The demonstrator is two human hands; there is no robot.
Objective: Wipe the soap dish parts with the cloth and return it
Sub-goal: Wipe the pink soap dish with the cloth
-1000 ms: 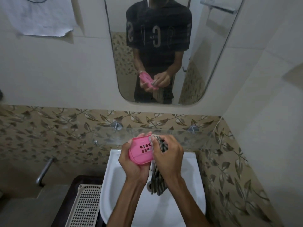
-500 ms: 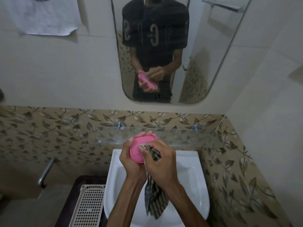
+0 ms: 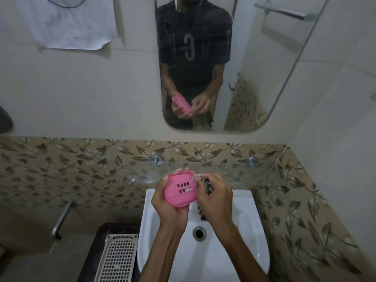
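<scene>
head view: a person stands at a white sink point(image 3: 240, 251), holding a pink soap dish part point(image 3: 180, 190) above the basin. the left hand point(image 3: 168, 208) cups the pink piece from below and behind, fingers curled around its upper edge and thumb at its left side, so the slotted face with its small drain holes tilts toward the camera. the right hand point(image 3: 215, 197) is closed around a striped cloth point(image 3: 206, 185), pinching a bunched corner of it against the right edge of the pink piece; a short dark end of the cloth hangs below the hand over the basin, near the drain point(image 3: 199, 232). just behind the hands a glass shelf point(image 3: 244, 171) runs along the leaf-patterned tiles point(image 3: 81, 171). a mirror point(image 3: 254, 78) above reflects the person's dark t-shirt and both hands with the pink piece. a beige perforated basket point(image 3: 119, 259) sits left of the sink, and a sheet of paper point(image 3: 69, 23) hangs on the wall at upper left.
</scene>
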